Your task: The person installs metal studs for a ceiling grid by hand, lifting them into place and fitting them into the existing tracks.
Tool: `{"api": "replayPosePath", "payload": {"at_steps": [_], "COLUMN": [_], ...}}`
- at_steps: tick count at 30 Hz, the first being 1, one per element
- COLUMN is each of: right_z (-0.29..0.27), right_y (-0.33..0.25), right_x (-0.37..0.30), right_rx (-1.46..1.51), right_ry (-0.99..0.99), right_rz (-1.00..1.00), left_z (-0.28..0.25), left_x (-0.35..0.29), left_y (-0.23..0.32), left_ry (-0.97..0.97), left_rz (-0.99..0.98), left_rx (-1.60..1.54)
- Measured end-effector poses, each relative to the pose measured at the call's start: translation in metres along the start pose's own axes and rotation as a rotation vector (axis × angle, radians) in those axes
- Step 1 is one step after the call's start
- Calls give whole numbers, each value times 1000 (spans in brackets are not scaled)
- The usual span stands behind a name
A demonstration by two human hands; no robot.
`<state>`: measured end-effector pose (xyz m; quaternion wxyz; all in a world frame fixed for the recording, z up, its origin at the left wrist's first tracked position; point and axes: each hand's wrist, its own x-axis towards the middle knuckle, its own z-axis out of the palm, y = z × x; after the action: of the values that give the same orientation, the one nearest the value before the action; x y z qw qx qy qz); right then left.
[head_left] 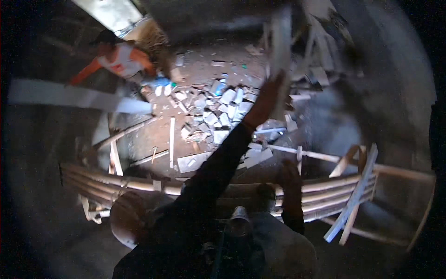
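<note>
My left arm reaches up and across to the right, and my left hand (268,98) is closed against a long pale wooden board (280,44). The board stands nearly upright and looks smeared by motion at its upper part. My right hand (291,177) is raised lower down, just above the wooden poles (325,191) of the platform in front of me. It is dark and blurred, so its fingers cannot be made out. A short pale cylinder (240,218) shows close to my body, its kind unclear.
Broken blocks and rubble (223,111) lie heaped on the floor below. A person (121,61) with orange sleeves stands at the far left, near a long pale beam (83,98). Loose boards (320,51) lean at the far right; a plank (353,195) slants across the poles.
</note>
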<state>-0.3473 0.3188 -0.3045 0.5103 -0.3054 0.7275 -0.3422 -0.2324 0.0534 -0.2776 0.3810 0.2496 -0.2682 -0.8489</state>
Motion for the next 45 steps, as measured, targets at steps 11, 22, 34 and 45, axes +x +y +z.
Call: {"api": "replayPosePath", "payload": {"at_steps": [11,22,34,45], "right_z": [-16,31,40,38], "right_y": [-9,-64,-84,-79], "right_x": [-86,-29,-14,-18], "right_rx": [278,-369,-141,-228], "right_ry": [-638,-40,-65,-78], "right_rz": [154,-482,-359,-412], "left_z": [11,20,27,30], "left_x": [-29,-29,-42,-45], "left_y": [20,8,16,15], "left_ry": [263,287,219,140], "left_rz": [181,181,149,71], "left_rx": [262,98,46,-18]}}
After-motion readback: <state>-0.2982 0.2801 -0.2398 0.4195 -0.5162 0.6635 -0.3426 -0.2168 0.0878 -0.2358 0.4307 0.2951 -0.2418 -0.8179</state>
